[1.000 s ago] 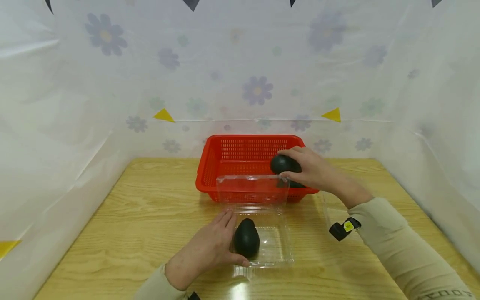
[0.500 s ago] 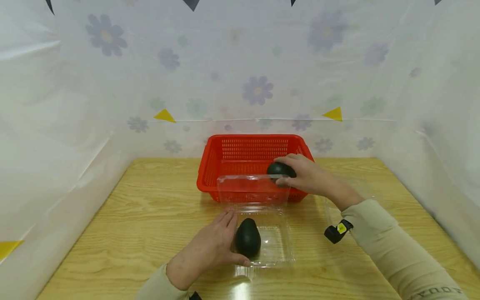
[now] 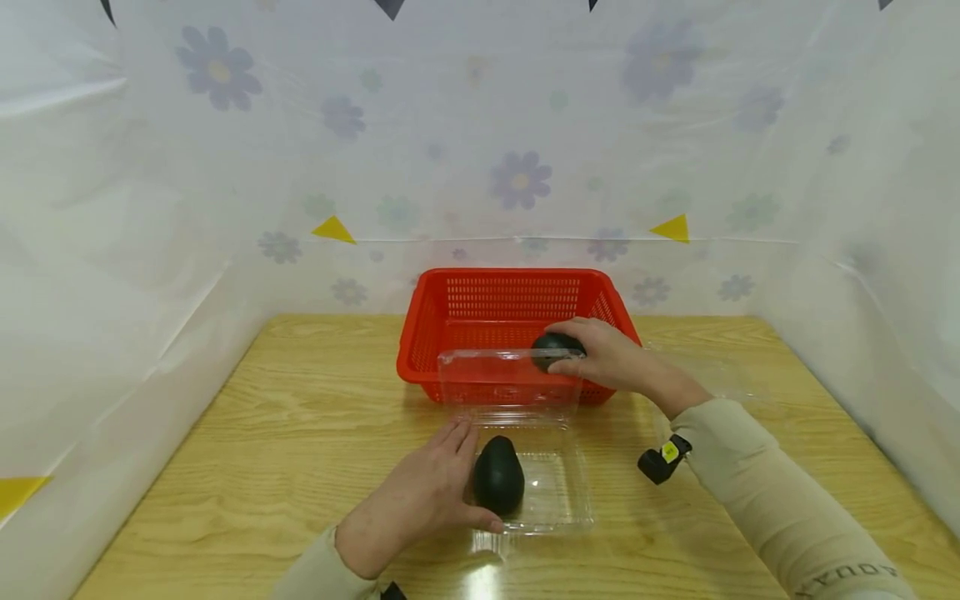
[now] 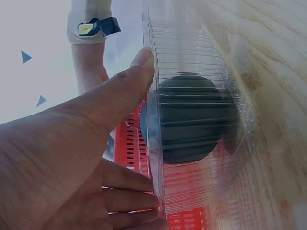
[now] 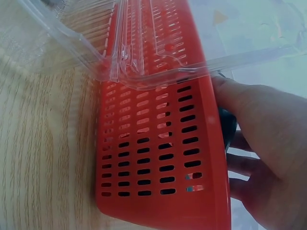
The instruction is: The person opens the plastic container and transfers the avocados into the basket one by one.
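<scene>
A clear plastic clamshell box stands on the table with its lid raised against the red basket. One dark green avocado lies in its left half. My left hand rests along the box's left rim, fingers extended and thumb at the near corner; the left wrist view shows thumb and fingertips touching the rim. Over the right part of the red slotted basket, my right hand grips a second avocado, behind the raised lid. Much of that avocado is hidden by fingers and basket wall in the right wrist view.
Dark shapes show through the slots of the basket wall in the right wrist view. Another clear plastic piece lies on the wooden table beyond my right forearm. Pale flowered sheeting walls the back and sides.
My right hand, gripping the avocado, has moved left and slightly nearer within the basket, coming behind the raised lid. The left hand keeps its place on the box rim.
</scene>
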Demonstrator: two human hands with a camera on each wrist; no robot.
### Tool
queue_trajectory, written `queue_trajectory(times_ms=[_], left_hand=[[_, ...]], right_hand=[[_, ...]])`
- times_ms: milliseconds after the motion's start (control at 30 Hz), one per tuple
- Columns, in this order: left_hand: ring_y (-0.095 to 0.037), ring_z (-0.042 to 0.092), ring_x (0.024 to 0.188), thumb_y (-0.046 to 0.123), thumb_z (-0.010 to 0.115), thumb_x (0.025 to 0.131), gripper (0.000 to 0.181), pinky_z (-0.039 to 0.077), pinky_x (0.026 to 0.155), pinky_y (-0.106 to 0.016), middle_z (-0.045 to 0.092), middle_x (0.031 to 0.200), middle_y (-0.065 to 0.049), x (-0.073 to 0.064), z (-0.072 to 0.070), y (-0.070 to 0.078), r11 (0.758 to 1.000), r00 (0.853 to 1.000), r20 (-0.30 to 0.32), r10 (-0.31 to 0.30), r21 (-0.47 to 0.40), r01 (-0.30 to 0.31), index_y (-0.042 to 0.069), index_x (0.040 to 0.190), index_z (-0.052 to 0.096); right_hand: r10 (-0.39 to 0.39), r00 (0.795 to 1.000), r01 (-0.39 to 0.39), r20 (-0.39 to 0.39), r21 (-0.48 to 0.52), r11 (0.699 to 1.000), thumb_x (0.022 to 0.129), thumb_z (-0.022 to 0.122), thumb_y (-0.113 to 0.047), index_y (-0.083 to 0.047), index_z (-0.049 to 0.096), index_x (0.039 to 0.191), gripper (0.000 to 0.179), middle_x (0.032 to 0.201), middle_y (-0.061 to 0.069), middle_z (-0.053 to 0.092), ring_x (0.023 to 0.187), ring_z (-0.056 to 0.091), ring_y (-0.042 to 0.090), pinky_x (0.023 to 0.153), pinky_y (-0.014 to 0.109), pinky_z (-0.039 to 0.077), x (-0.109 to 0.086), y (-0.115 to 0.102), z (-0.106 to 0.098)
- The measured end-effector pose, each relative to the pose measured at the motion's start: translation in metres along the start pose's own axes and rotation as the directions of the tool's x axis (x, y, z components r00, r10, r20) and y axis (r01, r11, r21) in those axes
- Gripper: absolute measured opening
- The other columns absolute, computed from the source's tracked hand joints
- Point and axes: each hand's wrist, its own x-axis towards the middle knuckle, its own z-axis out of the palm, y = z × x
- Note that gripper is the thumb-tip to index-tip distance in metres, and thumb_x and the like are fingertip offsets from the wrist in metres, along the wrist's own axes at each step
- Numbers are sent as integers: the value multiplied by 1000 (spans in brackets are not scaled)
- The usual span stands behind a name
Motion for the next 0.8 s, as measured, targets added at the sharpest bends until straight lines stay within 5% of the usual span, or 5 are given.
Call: queue_trajectory(times_ms=[500, 800], left_hand=[[-33, 32, 148, 73, 72, 70, 118, 38, 116, -44, 32, 159, -20, 2, 0, 0, 1000, 1000, 19, -17, -6, 17, -3, 152, 32], [-32, 32, 148, 74, 71, 70, 119, 39, 116, -43, 32, 160, -19, 3, 0, 0, 1000, 999, 35, -25, -3, 25, -2, 153, 32]], right_hand=[[18, 999, -20, 47, 53, 998, 88, 74, -40, -11, 59, 133, 56, 114, 4, 65, 97, 57, 20, 84, 38, 51, 7, -5, 4], [22, 994, -40, 106, 168, 985, 90, 72, -37, -13, 63, 127, 45, 113, 3, 67, 94, 60, 19, 81, 33, 53, 13, -4, 9]])
